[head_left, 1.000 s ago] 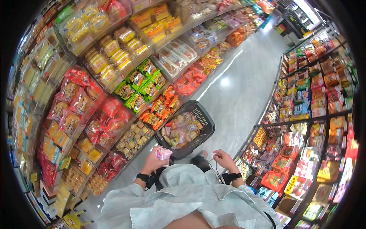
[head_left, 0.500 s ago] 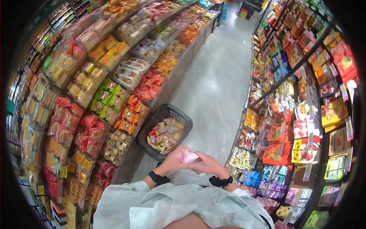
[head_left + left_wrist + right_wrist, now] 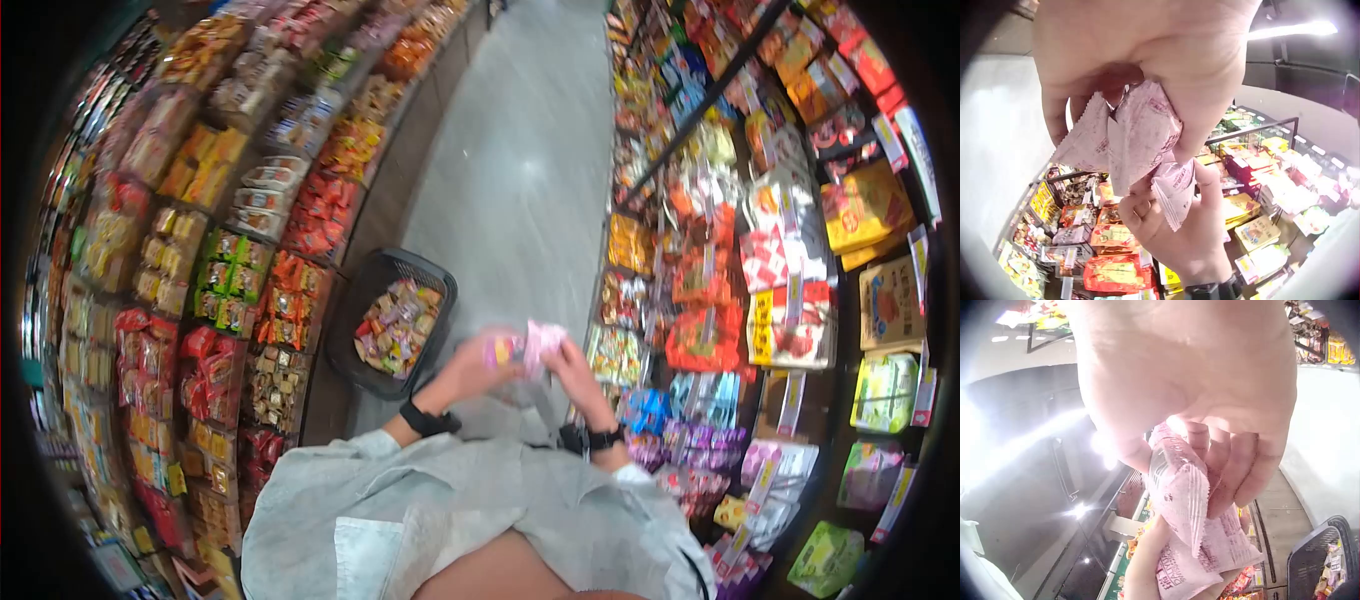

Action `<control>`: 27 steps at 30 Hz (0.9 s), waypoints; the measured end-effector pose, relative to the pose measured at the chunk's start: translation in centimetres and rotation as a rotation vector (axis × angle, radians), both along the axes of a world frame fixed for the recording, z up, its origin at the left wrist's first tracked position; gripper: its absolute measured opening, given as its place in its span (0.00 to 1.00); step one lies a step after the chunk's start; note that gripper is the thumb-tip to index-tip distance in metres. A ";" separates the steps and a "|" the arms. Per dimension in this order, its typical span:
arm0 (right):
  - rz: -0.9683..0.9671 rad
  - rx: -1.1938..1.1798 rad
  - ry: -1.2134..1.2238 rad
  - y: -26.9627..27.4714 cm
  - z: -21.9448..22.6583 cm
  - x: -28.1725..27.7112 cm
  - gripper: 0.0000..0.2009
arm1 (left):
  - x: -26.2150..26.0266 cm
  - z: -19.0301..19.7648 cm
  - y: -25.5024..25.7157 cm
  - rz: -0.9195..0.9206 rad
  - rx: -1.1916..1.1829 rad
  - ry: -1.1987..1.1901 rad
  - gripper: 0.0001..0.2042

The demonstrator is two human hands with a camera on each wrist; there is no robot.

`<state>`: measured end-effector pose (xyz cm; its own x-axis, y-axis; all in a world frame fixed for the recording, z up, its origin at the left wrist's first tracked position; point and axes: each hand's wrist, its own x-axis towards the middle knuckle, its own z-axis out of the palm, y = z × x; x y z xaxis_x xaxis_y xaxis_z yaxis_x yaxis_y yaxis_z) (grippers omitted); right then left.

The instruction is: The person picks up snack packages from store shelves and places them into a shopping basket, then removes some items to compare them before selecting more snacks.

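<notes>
In front of the body, my left hand [image 3: 468, 371] grips small pink-and-white snack packets [image 3: 1144, 134] with serrated ends. More than one packet shows between its thumb and fingers in the left wrist view. My right hand [image 3: 577, 378] pinches another pink packet [image 3: 1179, 490] between thumb and fingers, right beside the left hand's packets. Both hands are close together and partly blurred in the head view. Ahead and to the left, a dark grey shopping basket [image 3: 343, 352] stands on the floor, holding a heap of small wrapped snacks [image 3: 398, 325].
Bins of packaged snacks [image 3: 290, 305] line the left side of the aisle. On the right are racks of bagged and boxed goods [image 3: 705, 335] with price tags. Grey floor [image 3: 510, 190] runs between them, away from me.
The right hand, apart from the left a second ago, came over to the packets and now pinches one of them. The view has turned right, so the basket sits further left.
</notes>
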<state>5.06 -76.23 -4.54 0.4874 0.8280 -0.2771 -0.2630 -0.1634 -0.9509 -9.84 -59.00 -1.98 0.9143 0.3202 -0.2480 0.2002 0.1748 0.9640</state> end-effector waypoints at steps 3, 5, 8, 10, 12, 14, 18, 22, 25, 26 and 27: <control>0.118 -0.199 -0.054 2.7 1.9 3.9 0.19 | 3.1 -2.7 1.9 0.025 0.020 -0.006 0.25; 0.046 -0.132 -0.070 4.9 1.4 6.6 0.19 | 6.1 -4.0 3.9 0.082 -0.022 -0.126 0.24; -0.085 0.008 -0.089 8.5 1.8 10.6 0.18 | 11.2 -3.2 8.3 0.103 0.021 -0.013 0.23; -0.163 -0.031 0.015 10.4 2.5 13.6 0.18 | 14.2 -3.0 11.5 0.163 -0.062 -0.060 0.23; -0.213 -0.056 0.107 12.4 3.6 16.9 0.17 | 17.1 -1.7 14.9 0.206 -0.085 -0.118 0.22; -0.200 -0.118 0.006 14.8 4.0 20.3 0.16 | 19.2 -2.0 18.8 0.152 -0.096 -0.099 0.22; -0.182 -0.139 -0.214 20.2 4.5 25.9 0.20 | 22.7 -0.9 25.1 0.143 -0.102 -0.104 0.21; -0.181 -0.155 -0.447 25.7 4.3 31.1 0.25 | 25.2 -0.4 30.3 0.050 -0.197 -0.057 0.28; -0.143 -0.168 -0.588 29.6 4.2 35.3 0.24 | 28.6 -0.1 32.9 -0.003 -0.388 -0.110 0.34; -0.111 -0.180 -0.638 30.9 4.5 36.9 0.24 | 30.1 0.1 33.6 -0.022 -0.437 -0.108 0.36; -0.076 -0.187 -0.691 32.4 4.8 38.5 0.23 | 31.8 0.4 34.4 -0.037 -0.482 -0.111 0.38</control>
